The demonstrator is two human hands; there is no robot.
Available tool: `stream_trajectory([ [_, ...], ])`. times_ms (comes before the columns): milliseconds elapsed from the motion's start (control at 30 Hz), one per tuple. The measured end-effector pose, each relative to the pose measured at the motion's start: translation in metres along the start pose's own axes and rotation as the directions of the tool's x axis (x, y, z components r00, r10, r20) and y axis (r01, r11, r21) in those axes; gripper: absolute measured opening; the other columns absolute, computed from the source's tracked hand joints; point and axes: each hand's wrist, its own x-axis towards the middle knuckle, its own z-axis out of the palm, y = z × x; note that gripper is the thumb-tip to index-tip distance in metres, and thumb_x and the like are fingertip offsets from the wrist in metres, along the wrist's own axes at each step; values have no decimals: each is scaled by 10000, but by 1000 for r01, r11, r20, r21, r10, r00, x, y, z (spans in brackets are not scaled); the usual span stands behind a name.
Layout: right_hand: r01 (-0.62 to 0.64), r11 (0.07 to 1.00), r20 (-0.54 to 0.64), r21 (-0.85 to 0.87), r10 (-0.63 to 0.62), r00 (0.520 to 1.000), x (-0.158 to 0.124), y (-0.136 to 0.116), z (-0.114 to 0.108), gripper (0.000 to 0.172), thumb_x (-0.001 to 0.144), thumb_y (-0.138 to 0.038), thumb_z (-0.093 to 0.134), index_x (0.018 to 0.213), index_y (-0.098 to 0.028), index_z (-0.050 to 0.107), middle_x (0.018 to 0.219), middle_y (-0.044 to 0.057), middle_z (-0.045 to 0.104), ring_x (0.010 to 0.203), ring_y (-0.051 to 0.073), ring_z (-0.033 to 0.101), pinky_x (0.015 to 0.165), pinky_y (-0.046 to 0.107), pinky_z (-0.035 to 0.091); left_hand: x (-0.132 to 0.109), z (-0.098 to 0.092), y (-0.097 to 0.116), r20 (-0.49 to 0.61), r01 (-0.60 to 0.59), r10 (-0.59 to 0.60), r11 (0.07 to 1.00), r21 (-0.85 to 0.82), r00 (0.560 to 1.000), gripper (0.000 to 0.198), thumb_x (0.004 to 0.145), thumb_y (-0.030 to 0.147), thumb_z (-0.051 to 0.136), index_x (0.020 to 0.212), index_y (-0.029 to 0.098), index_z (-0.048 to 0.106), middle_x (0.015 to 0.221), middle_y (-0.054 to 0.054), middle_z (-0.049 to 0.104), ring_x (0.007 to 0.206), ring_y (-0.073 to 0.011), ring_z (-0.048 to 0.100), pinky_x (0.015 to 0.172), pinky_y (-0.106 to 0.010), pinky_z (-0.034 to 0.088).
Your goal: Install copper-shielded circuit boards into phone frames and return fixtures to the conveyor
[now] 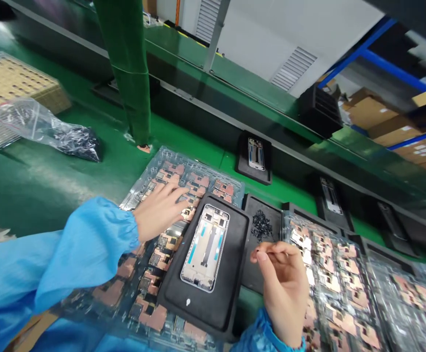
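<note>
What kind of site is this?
Probably an electronics assembly line: a phone-like frame in a black tray, rows of copper-coloured boards, and a pile of small black parts.

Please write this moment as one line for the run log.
left hand: over circuit boards in clear tray | right hand: pinched, contents unclear, near small black parts | phone frame: lying in black tray

Bright blue loose sleeves (83,249); cuffs (133,227) gathered, probably elastic
</note>
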Motion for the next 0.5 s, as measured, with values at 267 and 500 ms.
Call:
stream_trajectory([
  [267,61,998,210,-33,-52,976,7,-14,27,158,985,-236,686,1016,-249,532,899,17,657,816,173,638,741,278,506,1,-15,-14,-42,33,-42,982,-183,998,299,1056,253,377,1265,171,574,1084,-59,705,1048,-232,643,930,-373,491],
  [500,61,997,260,-54,-45,965,7,-12,32,152,997,-246,663,1013,-247,512,879,12,643,822,180,631,752,289,505,-9,0,-11,-28,19,-17,998,54,999,356,971,374,606,1253,163,662,1360,-169,587,1227,-384,540,997,-536,448],
])
